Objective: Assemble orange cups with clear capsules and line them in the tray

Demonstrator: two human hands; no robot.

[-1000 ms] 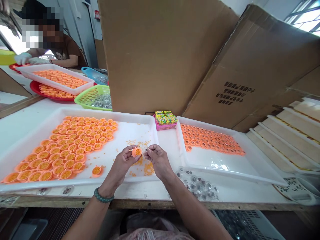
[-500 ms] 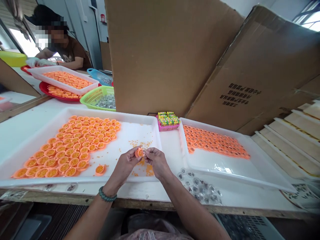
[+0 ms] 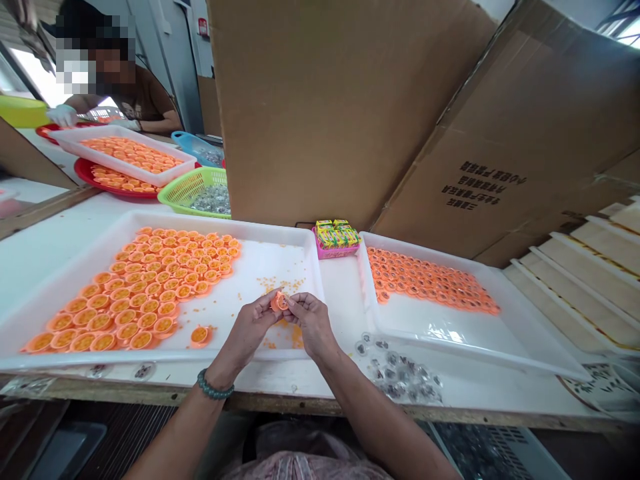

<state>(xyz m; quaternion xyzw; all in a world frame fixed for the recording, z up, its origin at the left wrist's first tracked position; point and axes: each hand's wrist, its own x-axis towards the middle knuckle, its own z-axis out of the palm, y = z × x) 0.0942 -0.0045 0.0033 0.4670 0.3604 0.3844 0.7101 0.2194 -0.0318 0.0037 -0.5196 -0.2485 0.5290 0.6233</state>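
Left hand [image 3: 256, 319] pinches one small orange cup [image 3: 280, 302] at its side, between thumb and fingers. Right hand [image 3: 311, 323] has thumb and fingertips bunched at the cup's face, touching it; can't tell whether they grip the cup or a small clear piece, fingers block the view. Cup is above the right part of the left white tray [image 3: 260, 260], over scattered orange bits [image 3: 267, 283], face tipped toward the wearer.

Handling, judged by looks: cup light, thin plastic, fairly stiff, maybe a bit slick. Best hold is low on the outer wall, opposite sides, rim left free; light pressure, since squeezing could bow the rim, and tipping could spill loose contents. Clear discs [image 3: 407, 379] on the table look thin and slippery, best taken by the edge.

Around: rows of filled cups [image 3: 150, 287] in the left tray, one lone cup [image 3: 201, 335] apart near its front wall. Right white tray [image 3: 450, 333] bears orange pieces with dark centres [image 3: 425, 280].
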